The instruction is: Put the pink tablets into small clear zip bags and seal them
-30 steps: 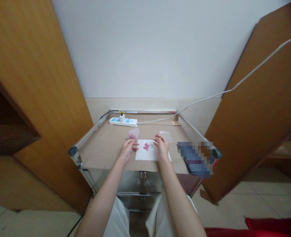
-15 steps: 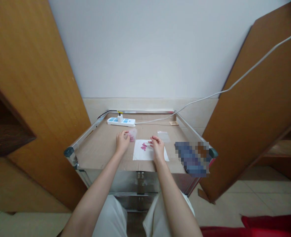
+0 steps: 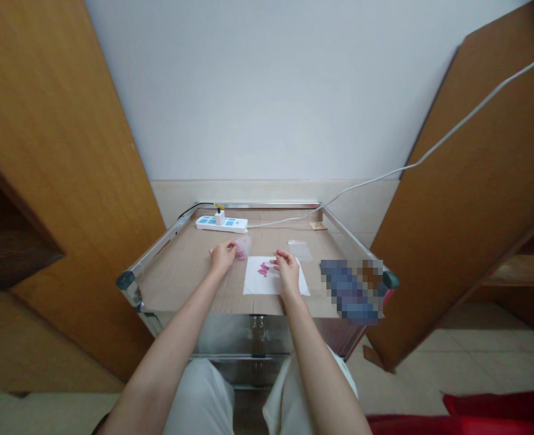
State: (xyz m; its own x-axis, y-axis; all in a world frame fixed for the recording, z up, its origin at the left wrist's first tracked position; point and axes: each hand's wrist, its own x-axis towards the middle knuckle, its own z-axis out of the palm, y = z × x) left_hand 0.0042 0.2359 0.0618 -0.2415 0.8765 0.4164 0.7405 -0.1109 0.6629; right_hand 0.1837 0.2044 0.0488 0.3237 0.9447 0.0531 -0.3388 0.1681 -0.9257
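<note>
My left hand [image 3: 223, 257] is closed at the near-left edge of a small clear plastic bag [image 3: 245, 243] with pink pieces at its bottom. Its fingertips pinch the bag's edge. Over the right part of a white paper sheet [image 3: 254, 286] hovers my right hand [image 3: 287, 270], fingers loosely bent and apart, with nothing visible in them. A little cluster of small round pink pieces [image 3: 263, 269] lies on the paper, just left of my right fingertips. Behind that hand rests another clear bag [image 3: 299, 249], flat on the table.
A white power strip [image 3: 221, 224] with a plugged-in adapter stands at the back left, its white cable [image 3: 353, 188] running off right. A blurred-out dark blue item [image 3: 351, 293] lies at the right edge. Raised metal rails [image 3: 260, 205] border the brown table top [image 3: 171, 278].
My left hand has shifted slightly left and down, its fingers a bit flatter by the bag. My right hand and the pink pieces on the paper look nearly unchanged.
</note>
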